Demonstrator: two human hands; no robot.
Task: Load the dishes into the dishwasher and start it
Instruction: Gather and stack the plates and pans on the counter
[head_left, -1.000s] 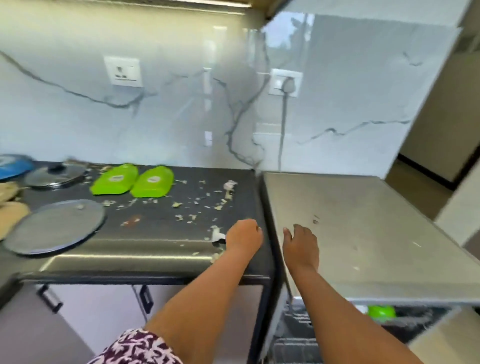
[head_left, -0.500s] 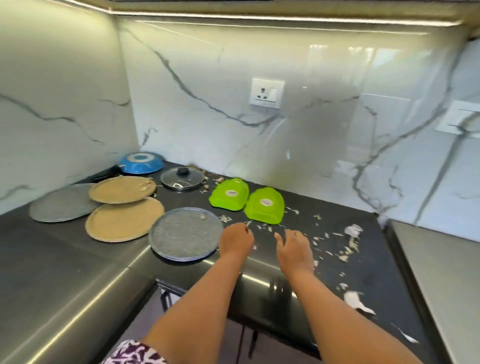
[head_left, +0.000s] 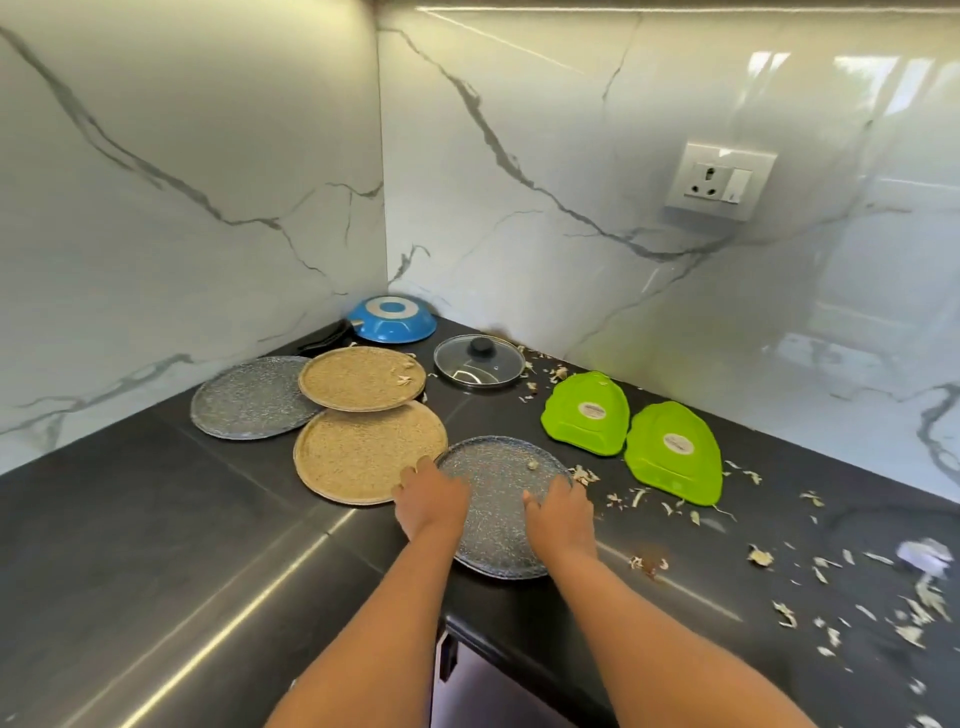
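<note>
**Both hands on the near grey plate**

While the left hand (head_left: 431, 501) rests over the left edge of the near grey plate (head_left: 501, 501), fingers curled at its rim, the right hand (head_left: 561, 512) lies on the right edge; whether either grip is truly clenched on the plate I cannot tell. That plate sits flat at the front edge of the dark table (head_left: 156, 545). Just left lie two tan plates (head_left: 363, 452), overlapping, and a second grey plate (head_left: 249, 397). Behind stand a blue pan (head_left: 392, 319), a glass lid (head_left: 479, 361) and two green dishes (head_left: 670, 452). Peel scraps (head_left: 831, 566) litter the right side.
</note>
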